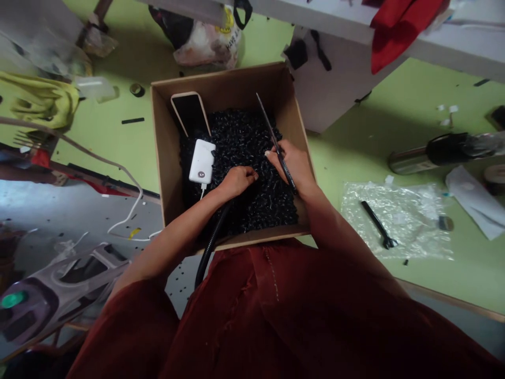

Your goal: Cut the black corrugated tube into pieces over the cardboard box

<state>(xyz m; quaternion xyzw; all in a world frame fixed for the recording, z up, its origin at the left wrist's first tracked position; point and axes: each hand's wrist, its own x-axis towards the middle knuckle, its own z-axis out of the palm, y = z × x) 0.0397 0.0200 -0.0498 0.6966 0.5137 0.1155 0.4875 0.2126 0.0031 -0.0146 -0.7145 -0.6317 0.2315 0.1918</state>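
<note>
Inside the cardboard box (168,158), the left hand (236,180) has its fingertips drawn together at the loose black pieces (236,134); whether they pinch one, I cannot tell. The right hand (292,163), near the box's right wall, is closed around a long dark tool (269,125), leaving a gap between hands. A white power bank (202,160) and leaning phone (192,113) crowd the box's left side. Beyond its right edge lies clear plastic (414,205).

On the plastic bag (207,47) at the far side, beyond the cardboard box (240,87), dark capitals (233,40) read "HAVE A" – the line runs at a slant, and anything after it cannot be made out. On the white device (202,155), left in the box, a round dark mark (201,174) bears pale characters – too small to read surely.
</note>
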